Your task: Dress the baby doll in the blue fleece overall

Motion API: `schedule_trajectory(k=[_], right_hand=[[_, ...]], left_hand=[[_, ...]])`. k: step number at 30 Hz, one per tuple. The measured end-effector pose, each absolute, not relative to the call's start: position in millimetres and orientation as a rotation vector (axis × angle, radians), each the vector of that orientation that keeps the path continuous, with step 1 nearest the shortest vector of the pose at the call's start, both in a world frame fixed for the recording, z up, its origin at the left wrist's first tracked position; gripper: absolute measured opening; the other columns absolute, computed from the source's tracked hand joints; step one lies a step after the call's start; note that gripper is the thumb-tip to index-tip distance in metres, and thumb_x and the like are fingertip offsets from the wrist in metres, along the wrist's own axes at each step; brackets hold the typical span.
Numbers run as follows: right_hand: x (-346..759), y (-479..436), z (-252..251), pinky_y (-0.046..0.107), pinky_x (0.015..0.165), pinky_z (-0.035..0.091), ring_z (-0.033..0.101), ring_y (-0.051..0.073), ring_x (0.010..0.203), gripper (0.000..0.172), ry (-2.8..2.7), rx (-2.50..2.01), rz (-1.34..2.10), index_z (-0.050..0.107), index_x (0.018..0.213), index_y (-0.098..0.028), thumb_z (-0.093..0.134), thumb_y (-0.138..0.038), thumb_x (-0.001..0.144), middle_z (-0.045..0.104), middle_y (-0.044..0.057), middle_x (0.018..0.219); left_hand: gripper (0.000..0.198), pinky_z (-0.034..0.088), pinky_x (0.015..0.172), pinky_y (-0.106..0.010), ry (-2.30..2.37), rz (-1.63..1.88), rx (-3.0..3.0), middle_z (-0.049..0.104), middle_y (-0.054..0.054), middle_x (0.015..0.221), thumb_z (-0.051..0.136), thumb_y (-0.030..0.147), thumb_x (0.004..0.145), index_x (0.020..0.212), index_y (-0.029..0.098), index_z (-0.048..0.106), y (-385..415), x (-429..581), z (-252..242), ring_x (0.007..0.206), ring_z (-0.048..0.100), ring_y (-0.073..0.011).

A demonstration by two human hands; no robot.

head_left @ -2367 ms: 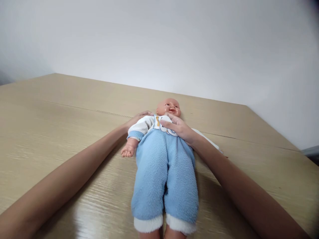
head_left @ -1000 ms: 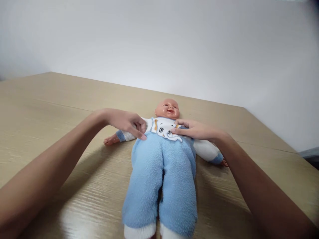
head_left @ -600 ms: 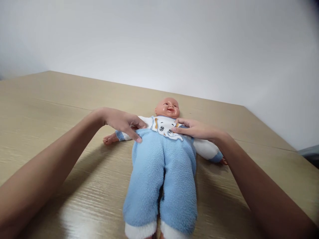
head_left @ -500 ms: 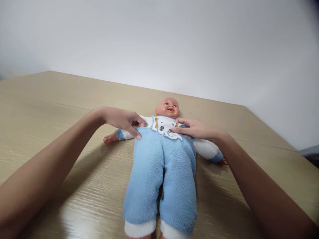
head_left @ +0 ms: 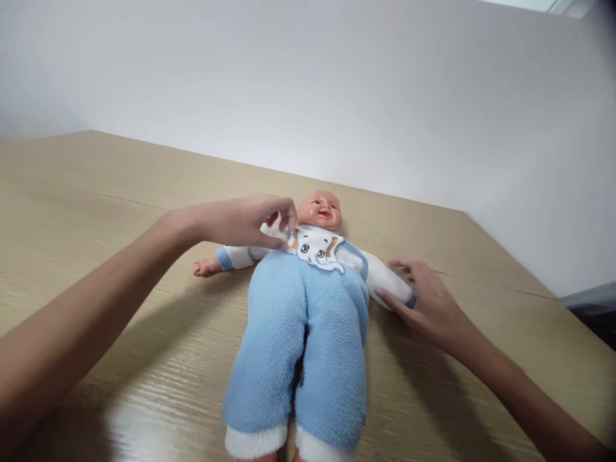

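Observation:
A baby doll [head_left: 308, 314] lies on its back, head away from me, in fuzzy blue overalls with white cuffs and a white elephant face on the bib [head_left: 317, 249]. My left hand [head_left: 255, 221] is at the doll's shoulder beside the bib. Its fingers are curled, with a gap between thumb and fingertips. My right hand [head_left: 428, 305] is around the lower part of the doll's white sleeve [head_left: 385, 282], thumb on the near side and fingers on the far side. The doll's hand on that side is hidden behind it. The doll's other arm [head_left: 235, 258] stretches out to the left.
The doll rests on a light wooden table [head_left: 158, 308] with a seam running across it. A plain pale wall [head_left: 289, 83] rises behind. Something dark [head_left: 594, 314] shows past the table's right edge.
My right hand has left the bib and moved right, onto the doll's sleeve. My left hand has shifted up and right, toward the bib's edge. The view has moved slightly.

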State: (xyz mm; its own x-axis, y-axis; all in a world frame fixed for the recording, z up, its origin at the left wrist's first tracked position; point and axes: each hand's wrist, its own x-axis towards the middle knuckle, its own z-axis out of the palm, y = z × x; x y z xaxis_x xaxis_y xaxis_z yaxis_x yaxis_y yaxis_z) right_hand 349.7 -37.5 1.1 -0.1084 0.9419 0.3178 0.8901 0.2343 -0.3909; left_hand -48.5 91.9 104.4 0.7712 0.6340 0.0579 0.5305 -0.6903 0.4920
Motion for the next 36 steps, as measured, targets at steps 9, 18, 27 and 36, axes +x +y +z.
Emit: schedule_trajectory(k=[9,18,27,36], right_hand=[[376,-66,-5,0.058,0.098,0.064,0.076,0.040,0.117,0.057,-1.843,-1.710,0.565,0.063,0.137,-0.029,0.082,-0.055,0.090,0.077,0.015,0.130],[351,-45,27,0.050,0.105,0.063,0.073,0.036,0.121,0.066,-1.227,-1.464,0.673,0.065,0.116,-0.029,0.100,-0.055,0.066,0.076,0.010,0.123],[290,9,17,0.044,0.106,0.058,0.068,0.029,0.122,0.059,-1.376,-1.148,0.734,0.055,0.119,-0.032,0.090,-0.055,0.077,0.069,0.005,0.122],[289,-3,-3,0.054,0.116,0.049,0.060,0.036,0.130,0.047,-1.762,-1.151,0.488,0.074,0.123,-0.031,0.054,-0.068,0.103,0.064,0.011,0.130]], left_hand=[[0.052,0.042,0.110,-0.047,0.723,0.248,2.829,0.069,-0.020,0.138,0.069,0.052,0.103,0.135,0.012,0.064,73,70,74,0.132,0.057,-0.0363],[0.028,0.046,0.094,-0.037,0.417,0.802,2.743,0.075,-0.011,0.114,0.055,0.040,0.113,0.121,0.018,0.070,77,79,42,0.106,0.068,-0.0254],[0.037,0.047,0.090,-0.035,0.215,1.081,2.841,0.073,-0.011,0.110,0.047,0.043,0.116,0.125,0.019,0.074,68,70,39,0.103,0.068,-0.0221],[0.031,0.048,0.090,-0.040,0.202,1.206,2.888,0.074,-0.008,0.095,0.051,0.042,0.111,0.115,0.028,0.078,61,64,38,0.092,0.068,-0.0226]])
